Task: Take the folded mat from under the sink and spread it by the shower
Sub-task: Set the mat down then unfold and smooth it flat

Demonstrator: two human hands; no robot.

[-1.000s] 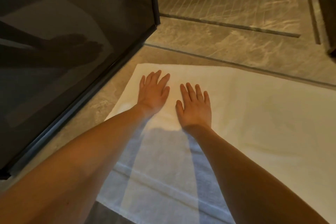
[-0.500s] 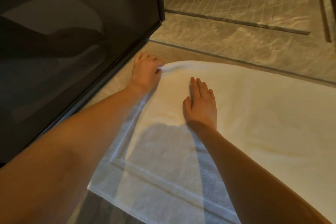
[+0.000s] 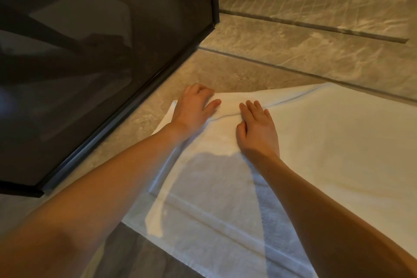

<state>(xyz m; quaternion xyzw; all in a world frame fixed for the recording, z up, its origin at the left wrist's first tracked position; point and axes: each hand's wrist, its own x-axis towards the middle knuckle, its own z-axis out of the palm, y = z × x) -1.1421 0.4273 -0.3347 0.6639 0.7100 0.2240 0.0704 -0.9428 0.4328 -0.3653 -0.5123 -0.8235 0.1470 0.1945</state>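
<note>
Gripping the far edge of the mat, left hand with curled fingers; right hand flat, fingers straight.

White mat, beige veined marble floor, dark tinted glass door

The left grip pinches a fold of the mat; the right grip presses flat beside.

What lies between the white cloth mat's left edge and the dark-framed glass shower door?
Head view: only a bare strip of beige stone floor separates the white cloth mat from the dark-framed glass shower door.
</note>
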